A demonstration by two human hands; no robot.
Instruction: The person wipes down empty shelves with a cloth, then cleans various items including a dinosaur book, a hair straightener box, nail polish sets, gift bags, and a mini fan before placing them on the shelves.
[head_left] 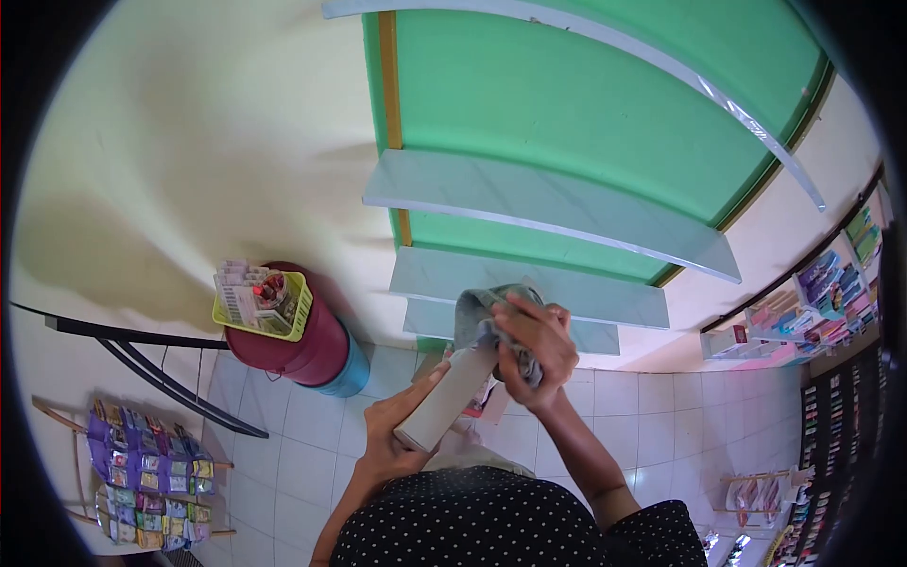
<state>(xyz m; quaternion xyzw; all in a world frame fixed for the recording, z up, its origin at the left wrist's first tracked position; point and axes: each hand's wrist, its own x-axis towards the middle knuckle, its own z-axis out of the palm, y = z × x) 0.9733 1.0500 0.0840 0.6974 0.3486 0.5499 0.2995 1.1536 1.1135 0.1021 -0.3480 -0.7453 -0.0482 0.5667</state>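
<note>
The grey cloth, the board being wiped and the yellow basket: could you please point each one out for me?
grey cloth (477,317), head view, on its bunched upper fold.
board (452,397), head view, middle of its pale face.
yellow basket (300,307), head view, on its right wall.

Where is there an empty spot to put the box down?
The white shelves on the green wall look bare, right above the right hand with the cloth. The left hand holds the box. The yellow basket on the red barrel is full.
</note>
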